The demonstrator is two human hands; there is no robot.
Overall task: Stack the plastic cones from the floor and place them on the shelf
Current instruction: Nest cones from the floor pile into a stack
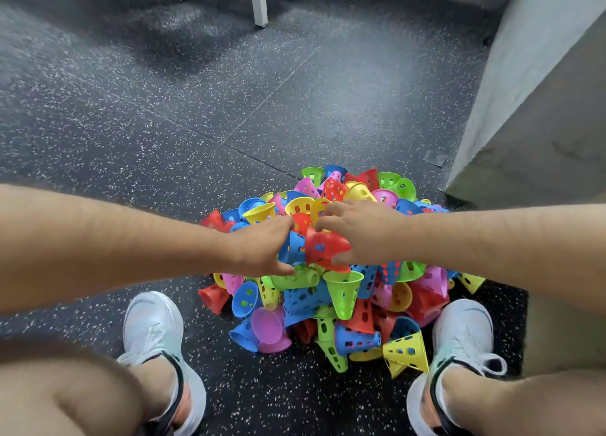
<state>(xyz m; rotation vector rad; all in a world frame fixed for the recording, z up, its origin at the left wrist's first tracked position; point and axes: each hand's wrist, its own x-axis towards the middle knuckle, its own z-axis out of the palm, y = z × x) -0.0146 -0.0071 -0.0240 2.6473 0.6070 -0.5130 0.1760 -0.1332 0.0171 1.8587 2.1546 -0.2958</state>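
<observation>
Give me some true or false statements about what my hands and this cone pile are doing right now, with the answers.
1. The right hand holds a red cone. True.
2. The left hand lies flat on the floor. False: its fingers are curled round a blue cone, right beside the red one.
3. The cones stand in one neat column. False: they lie in a jumbled pile, tipped every way.
4. The pile sits on the floor between and ahead of two white shoes. True.
5. Every cone is red. False: there are also blue, green, yellow and pink ones.
</observation>
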